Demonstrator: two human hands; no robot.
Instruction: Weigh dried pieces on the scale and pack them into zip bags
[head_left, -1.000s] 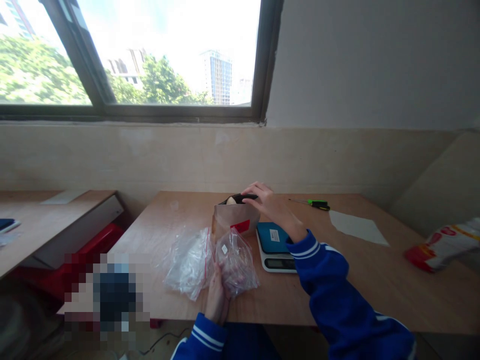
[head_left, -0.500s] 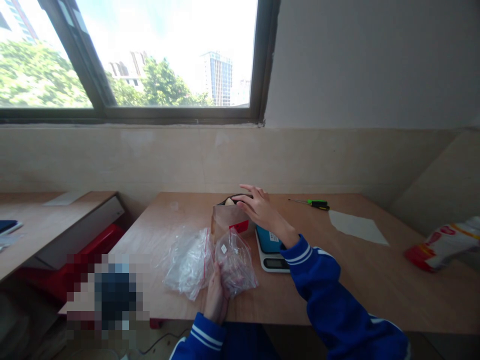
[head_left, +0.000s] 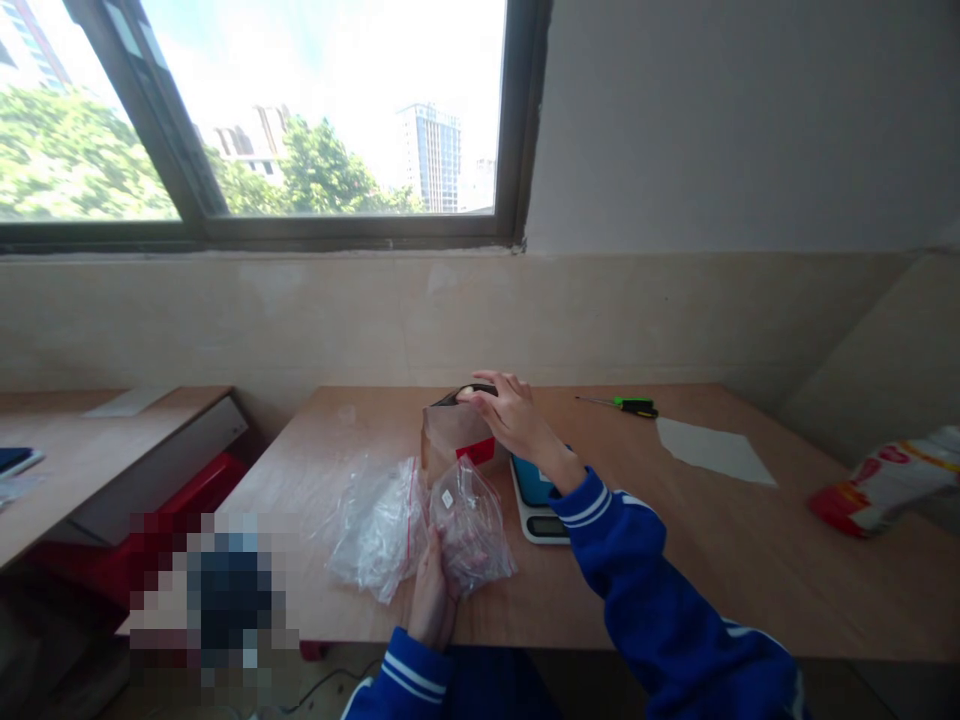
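Note:
My left hand (head_left: 433,590) is closed around the lower left side of a clear zip bag (head_left: 474,535) with a small white label. Behind that bag stands a brown paper bag (head_left: 457,430) with a red patch and a dark, gaping mouth. At the mouth, my right hand (head_left: 510,412) has its thumb and fingers curled together. Something small and pale shows by the fingertips, too hidden to name. Flattened clear zip bags (head_left: 375,530) lie left of my left hand. Beneath my right wrist is a white kitchen scale (head_left: 541,530) with a teal top, partly covered by the sleeve.
A green and black screwdriver (head_left: 634,405) and a white paper sheet (head_left: 712,450) lie on the wooden table (head_left: 675,590), right of the scale. A red and white bottle (head_left: 874,490) is at the far right. Another table (head_left: 75,450) and a red stool (head_left: 202,490) are at left.
My right hand has shifted slightly left over the paper bag's mouth, its fingers drawing closer together around the pale thing there. The left hand keeps hold of its zip bag.

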